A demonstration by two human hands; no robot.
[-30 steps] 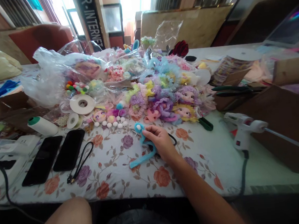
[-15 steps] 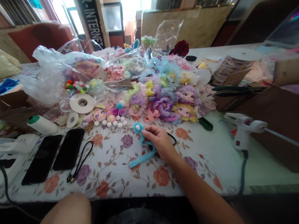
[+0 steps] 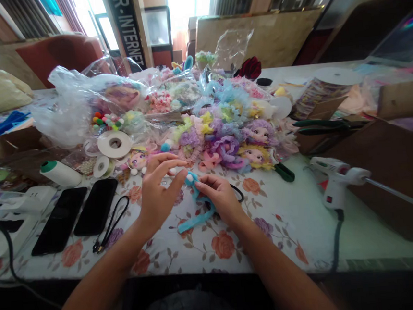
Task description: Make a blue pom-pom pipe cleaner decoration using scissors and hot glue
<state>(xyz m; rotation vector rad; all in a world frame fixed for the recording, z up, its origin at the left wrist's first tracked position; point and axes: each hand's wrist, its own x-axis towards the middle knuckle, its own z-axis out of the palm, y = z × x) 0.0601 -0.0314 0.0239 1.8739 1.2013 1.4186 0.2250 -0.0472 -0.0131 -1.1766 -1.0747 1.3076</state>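
Note:
My right hand pinches a light blue fuzzy strip, like a pipe cleaner, between thumb and fingers. Its upper end is curled round a small white ball; the lower end trails over the floral cloth. On the other side, my left hand is open with fingers stretched out, its thumb tip at the curled end. Whether the thumb touches it I cannot tell. Part of a black cord loop shows behind my right hand. White pompoms beyond are partly covered by my left hand.
Two black phones and a wrist strap lie at left, near a white power strip. Doll faces, fluffy trims and plastic bags pile up behind. A glue gun and cardboard box stand at right.
My left hand has come into view from the lower left and reached the curled end of the blue strip. My right hand keeps its pinch, almost unmoved.

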